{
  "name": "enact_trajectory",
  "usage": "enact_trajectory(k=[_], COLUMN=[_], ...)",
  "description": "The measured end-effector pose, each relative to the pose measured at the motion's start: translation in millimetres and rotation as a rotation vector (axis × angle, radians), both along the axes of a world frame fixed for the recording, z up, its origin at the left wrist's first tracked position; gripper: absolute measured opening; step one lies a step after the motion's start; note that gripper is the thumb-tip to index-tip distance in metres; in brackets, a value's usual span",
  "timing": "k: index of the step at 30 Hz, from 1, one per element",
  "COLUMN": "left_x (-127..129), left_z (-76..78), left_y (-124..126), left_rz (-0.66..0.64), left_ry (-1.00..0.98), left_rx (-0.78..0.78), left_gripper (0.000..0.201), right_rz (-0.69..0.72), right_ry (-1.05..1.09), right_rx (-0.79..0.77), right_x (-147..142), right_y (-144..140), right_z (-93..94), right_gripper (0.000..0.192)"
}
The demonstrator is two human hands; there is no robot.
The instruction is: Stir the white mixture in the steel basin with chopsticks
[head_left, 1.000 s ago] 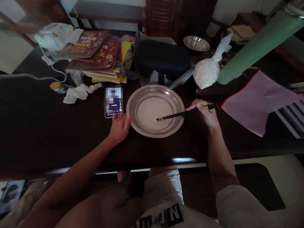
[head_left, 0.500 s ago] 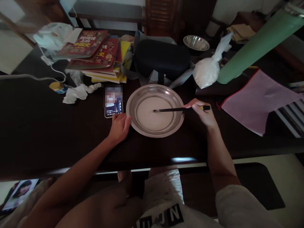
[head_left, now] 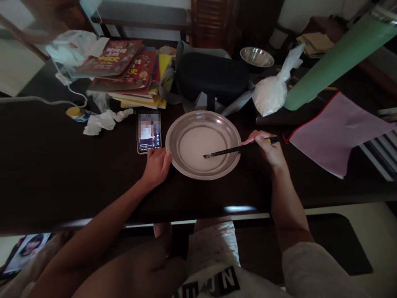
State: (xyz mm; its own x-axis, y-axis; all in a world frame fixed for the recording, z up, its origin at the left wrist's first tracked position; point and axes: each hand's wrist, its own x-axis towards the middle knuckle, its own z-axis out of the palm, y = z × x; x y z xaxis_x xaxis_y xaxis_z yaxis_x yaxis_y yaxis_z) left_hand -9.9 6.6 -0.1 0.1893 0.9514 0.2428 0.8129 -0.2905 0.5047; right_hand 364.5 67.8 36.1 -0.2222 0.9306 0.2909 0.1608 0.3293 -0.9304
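The chopsticks [head_left: 237,148] lie in the right hand [head_left: 268,147], whose grip is closed round their upper end near the yellow band; their tips reach down into the pale liquid inside the metal basin [head_left: 176,163], right of its middle. The basin sits on the dark counter [head_left: 62,174] straight in front of the person. The left hand [head_left: 157,165] rests against the basin's left rim, its fingers loosely curled, pressing on the rim and holding nothing; just above it lies a phone [head_left: 149,133] with its screen lit.

The liquid looks shallow and the basin's wall is low, so I judge a hard sweep of the chopsticks could slop it over the rim, and the phone is the nearest thing to catch it. If the left hand eased off, the basin could slide or turn on the smooth counter under the stirring. The tied plastic bag [head_left: 269,93] of white powder stands well behind the right hand, near the green roll [head_left: 335,54], and seems out of harm's way.

Half a second ago the chopsticks lay nearly level, with their tips nearer the basin's middle; now the tips have swung lower and to the right, much as they stood a second ago. The left hand and basin have not shifted
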Motion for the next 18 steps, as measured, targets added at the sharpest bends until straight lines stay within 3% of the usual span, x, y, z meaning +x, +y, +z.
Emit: enact_trajectory(k=[3,8,12,18], left_x=[0.3,0.6,0.1,-0.8], left_z=[1.0,2.6,0.6,-1.2], left_y=[0.1,0.0,0.1,0.0], left_rz=[-0.004,-0.003,0.005,0.008], left_ry=[-0.007,-0.006,-0.031,-0.016], left_rx=[-0.001,-0.001,0.005,-0.012], left_gripper=[0.067,0.071,0.069,0.065], right_rz=[0.059,-0.042,0.048,-0.051], right_ry=[-0.046,0.004,-0.048,0.017], right_rx=[-0.007,0.009,-0.013,0.019], right_x=[-0.3,1.2,0.1,1.4], right_y=[-0.4,0.0,0.1,0.1], right_z=[0.1,0.8,-0.1,0.0], right_gripper=[0.024,0.027,0.026,0.027])
